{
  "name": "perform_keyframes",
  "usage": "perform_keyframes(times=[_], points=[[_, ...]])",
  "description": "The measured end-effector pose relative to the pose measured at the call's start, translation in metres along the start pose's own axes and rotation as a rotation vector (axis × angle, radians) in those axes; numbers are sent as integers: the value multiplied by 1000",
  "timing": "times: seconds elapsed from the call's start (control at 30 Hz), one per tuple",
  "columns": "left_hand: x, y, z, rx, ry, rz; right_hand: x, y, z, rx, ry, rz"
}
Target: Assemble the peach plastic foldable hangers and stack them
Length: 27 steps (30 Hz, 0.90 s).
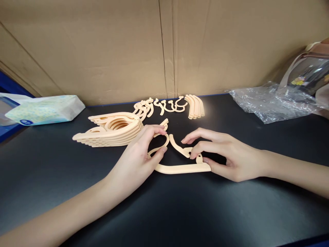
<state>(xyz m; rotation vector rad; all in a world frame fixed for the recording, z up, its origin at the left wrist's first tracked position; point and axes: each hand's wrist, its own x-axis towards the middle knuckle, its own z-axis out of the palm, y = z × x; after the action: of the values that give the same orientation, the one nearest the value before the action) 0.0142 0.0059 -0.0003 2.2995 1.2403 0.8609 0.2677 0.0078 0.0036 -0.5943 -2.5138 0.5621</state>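
Note:
A peach plastic clothes hanger point(182, 168) with a round opening in its middle lies low over the black table between my hands. My left hand point(144, 147) is closed on its curved middle part, thumb and fingertips pinching the ring. At the hanger's right end, my right hand point(223, 154) has its thumb against the tip and a bent finger by a small holed tab. A short curved strip point(178, 145) runs from near the ring to my right fingertips; whether it is joined to the hanger I cannot tell.
A stack of matching hanger pieces point(110, 139) sits left of my left hand. Behind lie several hooks point(171, 105) and a row of curved strips point(195, 106). A tissue pack point(51, 109) is at left, a crinkled clear plastic bag point(272, 103) at right, and a cardboard wall point(115, 51) behind.

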Motion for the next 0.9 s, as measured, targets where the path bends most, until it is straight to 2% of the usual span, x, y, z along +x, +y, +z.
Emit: perform_keyframes(times=[0.33,0.5,0.9], points=[[-2,1,1,63,9,21,2,0,-1,18,-80,-87],[-3,3,1,133,2,61,1,-9,4,-94,-88,-105],[-2,5,-1,105,-35,37,2,-12,6,-87,-74,-88]])
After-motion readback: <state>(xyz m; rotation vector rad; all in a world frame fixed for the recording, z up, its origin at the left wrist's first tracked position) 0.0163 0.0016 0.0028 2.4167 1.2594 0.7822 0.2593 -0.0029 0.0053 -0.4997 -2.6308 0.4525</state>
